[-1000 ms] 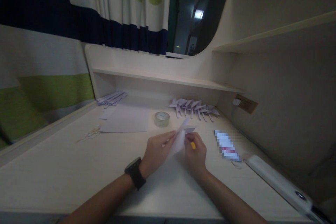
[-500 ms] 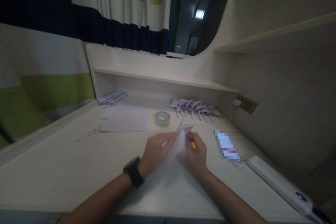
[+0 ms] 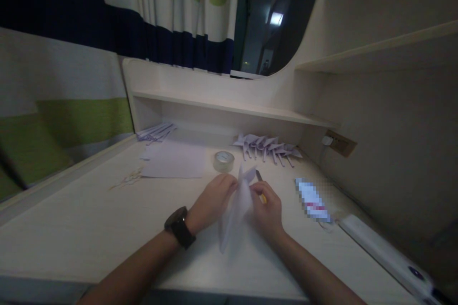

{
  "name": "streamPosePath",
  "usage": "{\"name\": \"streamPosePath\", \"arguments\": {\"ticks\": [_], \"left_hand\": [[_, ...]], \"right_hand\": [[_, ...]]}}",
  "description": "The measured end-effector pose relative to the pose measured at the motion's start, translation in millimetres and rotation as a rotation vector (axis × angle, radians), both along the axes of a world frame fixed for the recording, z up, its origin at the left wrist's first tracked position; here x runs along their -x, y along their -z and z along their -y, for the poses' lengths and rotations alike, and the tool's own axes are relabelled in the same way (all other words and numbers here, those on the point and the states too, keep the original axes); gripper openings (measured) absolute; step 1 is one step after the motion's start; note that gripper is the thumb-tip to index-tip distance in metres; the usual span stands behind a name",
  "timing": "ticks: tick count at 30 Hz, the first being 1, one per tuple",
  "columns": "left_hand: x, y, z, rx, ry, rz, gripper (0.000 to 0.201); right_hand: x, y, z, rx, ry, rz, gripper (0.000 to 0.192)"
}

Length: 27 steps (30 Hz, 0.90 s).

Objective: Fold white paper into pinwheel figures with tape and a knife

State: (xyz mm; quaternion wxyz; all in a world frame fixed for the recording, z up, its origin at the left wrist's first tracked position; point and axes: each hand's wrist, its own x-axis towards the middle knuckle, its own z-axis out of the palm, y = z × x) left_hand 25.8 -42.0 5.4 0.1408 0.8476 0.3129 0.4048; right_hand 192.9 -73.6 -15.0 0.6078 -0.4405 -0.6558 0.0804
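On the desk (image 3: 89, 228), from left to right, lie flat sheets (image 3: 175, 162) and a tape roll (image 3: 223, 161). Then the left hand (image 3: 213, 200) and right hand (image 3: 266, 207) pinch a folded paper (image 3: 238, 205) standing on edge between them, fingers closed on its top. A yellow pencil (image 3: 263, 195) lies under the right hand. A loose pinch could let the fold slip crooked. Squeezing hard could crumple it.

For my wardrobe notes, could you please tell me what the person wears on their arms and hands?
Both forearms are bare, with no sleeves reaching into view. The left wrist carries a dark wristwatch with a dark band and a rounded dark face. The left hand and the right hand are ungloved; no rings or bracelets can be made out in this dim light.
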Motion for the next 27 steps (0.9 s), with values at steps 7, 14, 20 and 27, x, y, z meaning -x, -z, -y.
{"name": "streamPosePath", "arguments": {"ticks": [7, 14, 20, 27], "left_hand": [[-4.8, 5.8, 6.7, 0.154, -0.045, 0.014, 0.026], [-4.6, 6.5, 4.1, 0.31, 0.011, 0.053, 0.029], [-5.6, 8.4, 4.9, 0.331, 0.02, 0.04, 0.028], [-6.3, 9.8, 7.0, 0.118, -0.076, -0.117, 0.022]], "right_hand": [[6.5, 2.5, 4.6, -0.02, 0.062, 0.021, 0.013], [3.8, 11.8, 0.4, -0.171, 0.085, 0.144, 0.011], [-0.5, 12.3, 0.0, -0.218, 0.168, 0.347, 0.011], [8.1, 7.4, 4.7, 0.119, 0.149, 0.153, 0.016]]}}
